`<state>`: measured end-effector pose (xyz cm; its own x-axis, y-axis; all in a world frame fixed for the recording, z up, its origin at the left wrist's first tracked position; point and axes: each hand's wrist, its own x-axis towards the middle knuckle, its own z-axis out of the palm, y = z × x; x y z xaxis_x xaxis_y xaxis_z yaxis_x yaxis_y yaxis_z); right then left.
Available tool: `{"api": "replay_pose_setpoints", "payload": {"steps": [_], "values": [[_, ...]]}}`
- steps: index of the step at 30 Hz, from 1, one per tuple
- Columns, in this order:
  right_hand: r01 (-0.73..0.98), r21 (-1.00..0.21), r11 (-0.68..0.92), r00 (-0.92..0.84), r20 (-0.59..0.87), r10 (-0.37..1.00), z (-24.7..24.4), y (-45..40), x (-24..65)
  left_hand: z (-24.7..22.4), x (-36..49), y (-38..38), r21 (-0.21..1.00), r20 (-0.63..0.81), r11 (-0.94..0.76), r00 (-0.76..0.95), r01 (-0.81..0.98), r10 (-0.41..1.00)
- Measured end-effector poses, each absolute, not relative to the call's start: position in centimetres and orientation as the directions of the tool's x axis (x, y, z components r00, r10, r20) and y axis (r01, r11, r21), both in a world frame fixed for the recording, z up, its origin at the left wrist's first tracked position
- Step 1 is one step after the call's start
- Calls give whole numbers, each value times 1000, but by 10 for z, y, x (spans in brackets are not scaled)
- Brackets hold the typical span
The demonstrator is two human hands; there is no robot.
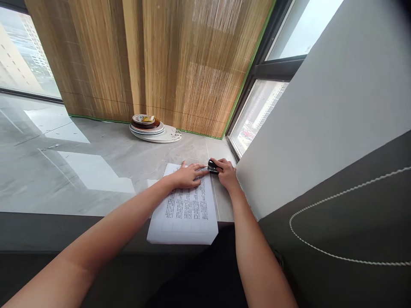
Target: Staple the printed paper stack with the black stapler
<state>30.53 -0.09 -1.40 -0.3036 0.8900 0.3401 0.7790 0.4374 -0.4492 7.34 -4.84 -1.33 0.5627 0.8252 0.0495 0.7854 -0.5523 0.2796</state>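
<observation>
Printed sheets of paper (pixel 188 209) lie on the grey marble-look ledge (pixel 105 141), with their lower end hanging over the front edge. My left hand (pixel 189 175) rests flat on the upper part of the paper, fingers stretched toward the right. At the paper's upper right corner is a small black stapler (pixel 212 167). My right hand (pixel 226 172) is wrapped round the back of it from the right. The stapler's front end meets the paper's edge near my left fingertips. How many sheets there are I cannot tell.
A stack of plates (pixel 154 129) stands at the back of the ledge, before a hanging bamboo blind (pixel 160 64). A white wall (pixel 308 111) and a window frame (pixel 236 149) close off the right side. A beaded cord (pixel 321 250) hangs at the far right.
</observation>
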Motion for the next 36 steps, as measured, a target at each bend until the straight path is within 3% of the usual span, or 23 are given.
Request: {"api": "replay_pose_setpoints", "payload": {"steps": [27,36], "values": [[809,-404,427,-299,343,891,-17,0,299,-18,74,-47,297,79,-548,552,782,830],[863,-287,416,-320,326,890,-15,-8,288,-17,75,-48,264,50,-521,528,811,848]]}}
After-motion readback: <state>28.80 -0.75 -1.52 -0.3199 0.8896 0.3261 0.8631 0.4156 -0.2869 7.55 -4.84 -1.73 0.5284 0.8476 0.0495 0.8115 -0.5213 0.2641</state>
